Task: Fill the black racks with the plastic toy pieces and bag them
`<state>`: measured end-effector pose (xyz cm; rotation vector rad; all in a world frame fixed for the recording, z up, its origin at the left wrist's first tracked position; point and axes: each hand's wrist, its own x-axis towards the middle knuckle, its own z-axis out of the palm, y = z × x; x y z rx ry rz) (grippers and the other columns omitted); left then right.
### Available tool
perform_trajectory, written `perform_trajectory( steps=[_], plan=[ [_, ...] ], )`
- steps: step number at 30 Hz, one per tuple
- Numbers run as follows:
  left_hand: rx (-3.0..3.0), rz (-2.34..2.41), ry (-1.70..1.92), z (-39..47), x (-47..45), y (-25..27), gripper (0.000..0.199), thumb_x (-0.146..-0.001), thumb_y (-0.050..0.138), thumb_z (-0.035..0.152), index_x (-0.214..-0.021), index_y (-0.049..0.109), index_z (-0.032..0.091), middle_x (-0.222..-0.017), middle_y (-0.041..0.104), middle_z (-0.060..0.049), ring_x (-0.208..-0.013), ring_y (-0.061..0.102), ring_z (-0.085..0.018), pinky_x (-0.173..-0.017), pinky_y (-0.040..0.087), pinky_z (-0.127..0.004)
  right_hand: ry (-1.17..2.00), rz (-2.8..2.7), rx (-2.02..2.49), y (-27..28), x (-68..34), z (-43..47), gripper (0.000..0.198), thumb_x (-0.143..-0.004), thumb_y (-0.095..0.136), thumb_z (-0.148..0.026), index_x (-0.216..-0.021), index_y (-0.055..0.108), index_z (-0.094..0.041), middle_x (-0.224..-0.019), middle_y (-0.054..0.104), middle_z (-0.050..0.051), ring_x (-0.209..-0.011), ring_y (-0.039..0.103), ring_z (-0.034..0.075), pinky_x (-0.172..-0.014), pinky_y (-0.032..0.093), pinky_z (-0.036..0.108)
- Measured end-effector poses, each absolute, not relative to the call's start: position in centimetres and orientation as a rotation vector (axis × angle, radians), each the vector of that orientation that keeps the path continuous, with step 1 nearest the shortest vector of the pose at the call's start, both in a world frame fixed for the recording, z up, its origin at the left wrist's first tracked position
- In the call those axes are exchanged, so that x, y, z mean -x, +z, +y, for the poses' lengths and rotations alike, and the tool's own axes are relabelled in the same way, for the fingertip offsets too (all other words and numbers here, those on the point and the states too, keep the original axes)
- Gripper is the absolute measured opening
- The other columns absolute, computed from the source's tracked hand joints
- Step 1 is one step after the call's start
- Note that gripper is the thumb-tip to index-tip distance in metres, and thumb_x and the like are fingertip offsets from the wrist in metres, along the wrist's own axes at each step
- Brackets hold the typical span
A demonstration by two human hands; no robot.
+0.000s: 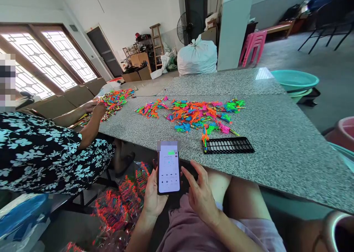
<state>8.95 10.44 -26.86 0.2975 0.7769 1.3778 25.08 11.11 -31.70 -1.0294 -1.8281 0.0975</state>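
My left hand point(153, 196) is wrapped round a smartphone point(169, 169), held upright above my lap with its lit screen facing me. Beside the phone's right edge is my right hand point(199, 191), with nothing in it; its index and middle fingers stretch toward the screen, apart from each other. Beyond the phone, a black slotted rack point(229, 145) lies near the table edge, with an orange and multicoloured small plastic piece point(205, 137) standing at its left end. Behind the rack spreads a pile of bright small plastic pieces point(196, 114), whose exact kind I cannot make out.
A co-worker in a floral garment point(49, 152) sits at left, hands at another colourful heap point(117, 99). Clear bags of orange pieces point(118, 200) stand on the floor below the speckled table point(282, 163). A white sack point(197, 56) and turquoise basin point(295, 79) are beyond.
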Motion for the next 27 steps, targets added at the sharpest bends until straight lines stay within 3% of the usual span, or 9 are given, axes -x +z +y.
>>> perform_trajectory(
  steps=[6,10,14,27],
  plan=[
    [-0.255,0.815,1.428,11.0,-8.6,-26.5,0.038,-0.100,0.040,0.035,-0.109,0.071,0.016,-0.101,0.075,-0.009,-0.092,0.072,-0.023,-0.089,0.056,-0.037,0.123,-1.832,0.914,-31.5,-25.2,10.9,0.075,-0.072,0.035,0.009,-0.138,0.051,-0.024,-0.146,0.035,0.013,-0.137,0.035,0.028,-0.102,0.048,0.053],
    [-0.285,0.790,1.418,11.2,-8.4,-26.2,0.041,-0.099,0.040,0.041,-0.108,0.071,0.016,-0.102,0.074,-0.011,-0.087,0.072,-0.025,-0.092,0.053,-0.044,0.138,-1.861,0.819,-31.3,-25.2,10.4,0.061,-0.076,0.038,0.007,-0.126,0.060,-0.021,-0.143,0.040,0.013,-0.136,0.036,0.028,-0.098,0.052,0.051],
    [-0.296,0.796,1.431,11.1,-8.2,-26.1,0.036,-0.095,0.048,0.044,-0.108,0.070,0.018,-0.103,0.074,-0.011,-0.095,0.071,-0.029,-0.097,0.050,-0.050,0.157,-1.932,0.756,-31.4,-24.9,10.1,0.051,-0.079,0.041,0.003,-0.121,0.063,-0.017,-0.141,0.041,0.014,-0.135,0.035,0.030,-0.096,0.053,0.051],
    [-0.311,0.839,1.411,11.2,-8.0,-26.1,0.040,-0.093,0.050,0.047,-0.110,0.070,0.017,-0.096,0.075,-0.011,-0.104,0.068,-0.031,-0.100,0.047,-0.048,0.107,-2.028,0.790,-31.7,-24.5,9.9,0.059,-0.075,0.042,0.004,-0.126,0.063,-0.019,-0.145,0.040,0.013,-0.136,0.032,0.029,-0.101,0.050,0.052]
  ],
)
